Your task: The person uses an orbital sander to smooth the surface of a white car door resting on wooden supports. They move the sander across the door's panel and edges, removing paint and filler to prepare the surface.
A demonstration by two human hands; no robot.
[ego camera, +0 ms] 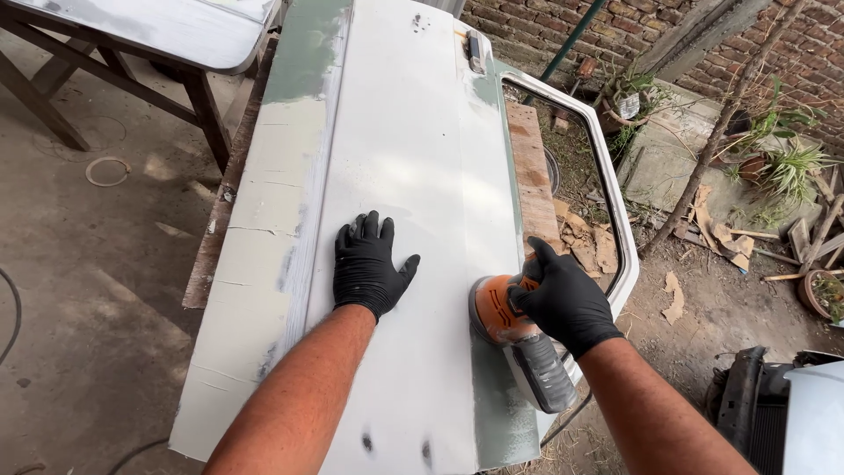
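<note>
**Two gloved hands on a car door, one holding a sander**

A person leans over a car door (pixel 387 176) laid flat outdoors, its outer skin coated in chalky white primer with patches of dull grey-green showing along both long edges. Both hands wear black gloves.

The left hand (pixel 367 264) lies flat on the middle of the panel, fingers spread wide and holding nothing, palm pressed to the matte surface.

The right hand (pixel 563 299) is closed over the top of an orange sander (pixel 498 310), thumb raised along its side. The round tool sits on the door's right part, near the window frame, just right of the resting left hand. A grey dust bag (pixel 545 374) trails from it toward the person; whether the pad sits fully flat is hard to tell.

A wooden plank (pixel 534 176) shows through the window opening. To the upper left stands a wooden trestle (pixel 114 84) bearing another pale panel. A brick wall (pixel 545 26), potted plants (pixel 787 167) and scraps of cardboard (pixel 585 242) lie to the right on bare dirt.
</note>
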